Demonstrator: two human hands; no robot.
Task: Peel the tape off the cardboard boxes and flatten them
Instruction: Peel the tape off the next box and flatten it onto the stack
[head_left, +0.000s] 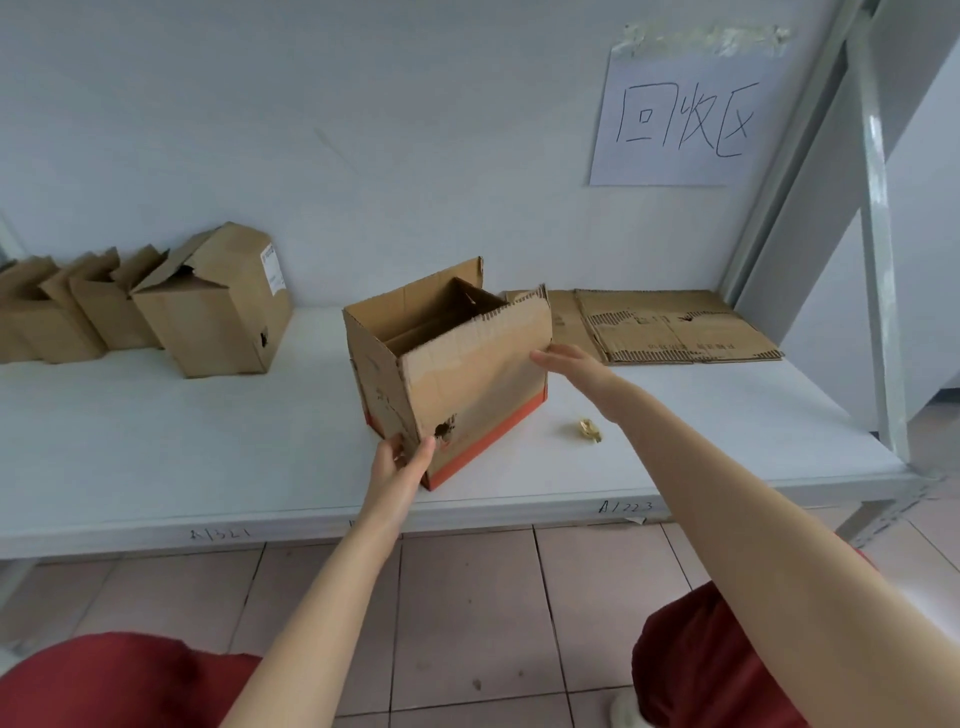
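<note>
Some flat, more waiting
Left hand (400, 462) grips open brown cardboard box (457, 374), right hand (566, 361) presses flat; squashed brown cardboard (675, 327) right, standing brown boxes (208, 312) left.

A plain white wall (415, 130) bears a white paper sheet (680, 156) with handwritten characters. Below, a flat white shelf board (156, 441) sits in a pale metal frame (883, 260) over pinkish floor tiles (467, 623).

The box (467, 384) is matt brown corrugated cardboard, its torn rims rough with bare fluting. The flattened cardboard (675, 327) looks the same. The counter (208, 441) is smooth matt white. The sign (680, 119) is thin white paper. The tape ball (584, 430) gleams yellowish. The floor tiles (467, 597) have a dull sheen.
</note>
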